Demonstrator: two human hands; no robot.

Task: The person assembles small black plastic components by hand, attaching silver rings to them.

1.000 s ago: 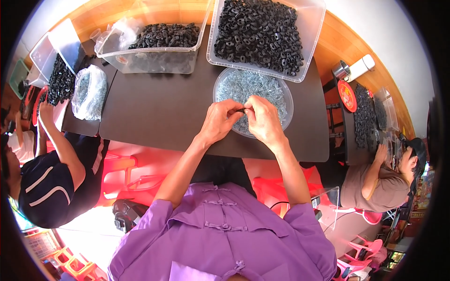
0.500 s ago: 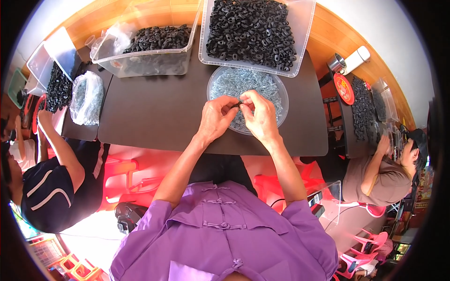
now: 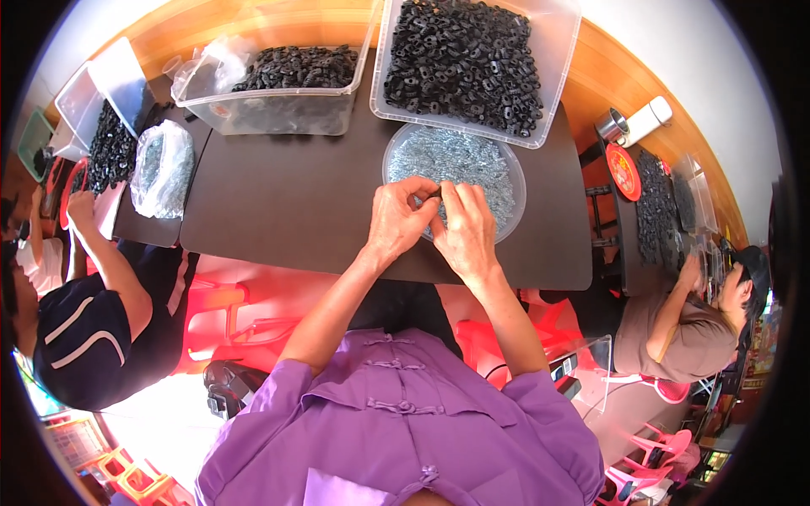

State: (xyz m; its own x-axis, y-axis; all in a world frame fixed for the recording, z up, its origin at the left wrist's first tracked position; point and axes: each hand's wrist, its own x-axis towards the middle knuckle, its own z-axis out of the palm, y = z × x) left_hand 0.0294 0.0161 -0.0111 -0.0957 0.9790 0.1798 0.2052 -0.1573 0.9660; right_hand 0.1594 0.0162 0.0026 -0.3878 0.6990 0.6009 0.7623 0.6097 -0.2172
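Both hands [image 3: 434,223] have stayed pinching a small black ring [image 3: 433,193] over the bowl [image 3: 506,164].

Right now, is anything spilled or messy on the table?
Nothing looks spilled. The black rings stay inside their two clear bins, the small silver parts stay in the round bowl, and both hands, left hand and right hand, pinch one small dark piece over it.

Bright, even daylight; sharp centre, strong fisheye bending and black vignette at edges.
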